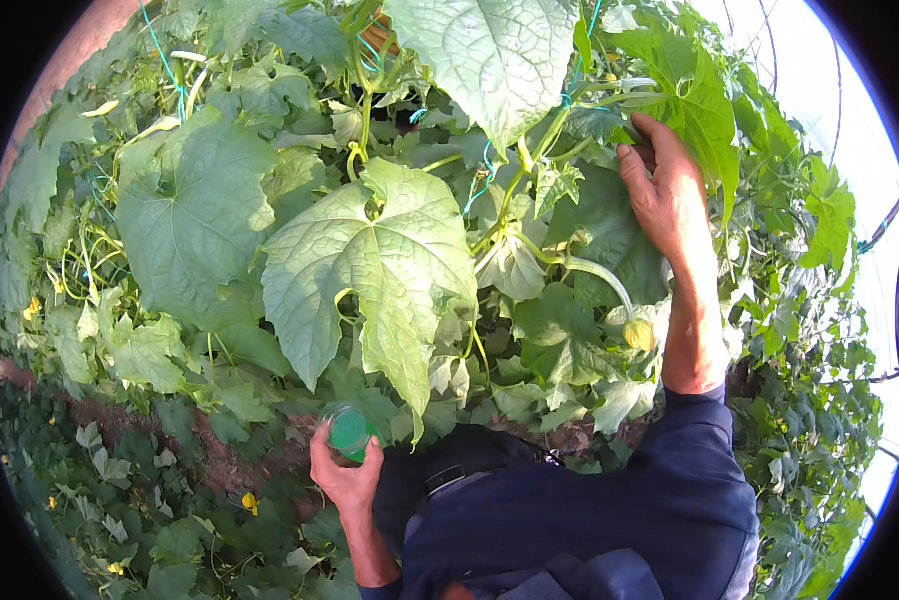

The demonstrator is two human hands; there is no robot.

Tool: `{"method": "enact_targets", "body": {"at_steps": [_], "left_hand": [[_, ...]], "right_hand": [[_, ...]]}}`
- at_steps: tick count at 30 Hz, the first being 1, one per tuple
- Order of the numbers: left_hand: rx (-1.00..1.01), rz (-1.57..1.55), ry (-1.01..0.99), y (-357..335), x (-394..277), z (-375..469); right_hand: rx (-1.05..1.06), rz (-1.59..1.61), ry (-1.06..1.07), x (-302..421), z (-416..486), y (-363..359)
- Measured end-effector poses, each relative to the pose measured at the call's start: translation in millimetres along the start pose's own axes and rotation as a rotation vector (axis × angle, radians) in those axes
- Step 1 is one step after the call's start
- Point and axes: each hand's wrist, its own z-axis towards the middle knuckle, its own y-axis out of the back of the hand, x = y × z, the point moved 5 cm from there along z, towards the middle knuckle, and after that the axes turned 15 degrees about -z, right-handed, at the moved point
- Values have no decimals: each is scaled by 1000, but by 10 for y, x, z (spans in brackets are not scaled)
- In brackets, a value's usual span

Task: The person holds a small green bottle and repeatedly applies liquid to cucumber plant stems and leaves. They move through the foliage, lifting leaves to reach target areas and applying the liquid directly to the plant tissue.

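My left hand [350, 469] is wrapped around a small clear container [350, 431] with green contents, held low in front of my body. Higher up on the right, my right hand [667, 180] reaches in among the vine leaves, beside a bright green leaf [697, 112]. Its thumb shows, but some fingers are hidden, so whether they grip anything is unclear. A slender young gourd [603, 270] curves down to the left of my right forearm, with a yellow flower [639, 335] at its tip. A broad lobed leaf [374, 251] hangs between my hands.
Climbing stems [513, 180] are tied to blue-green twine [487, 180]. A large leaf [487, 60] juts out at the top. Lower vines with yellow flowers [251, 502] grow at the left, past bare soil [239, 457]. Bright translucent sheeting [847, 97] lines the right side.
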Motion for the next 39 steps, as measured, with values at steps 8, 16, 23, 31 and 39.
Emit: {"method": "enact_targets", "body": {"at_steps": [8, 16, 23, 31, 39], "left_hand": [[125, -56, 158, -216, 207, 274], [230, -76, 40, -281, 185, 574], [304, -97, 214, -28, 407, 734], [306, -134, 78, 466, 620, 933], [400, -169, 86, 843, 825, 928]], "right_hand": [[-87, 235, -245, 129, -473, 259], [-78, 442, -142, 725, -838, 572], [-59, 251, 12, 1356, -913, 454], [78, 18, -57, 1855, -616, -596], [-81, -274, -383, 1769, -325, -846]]}}
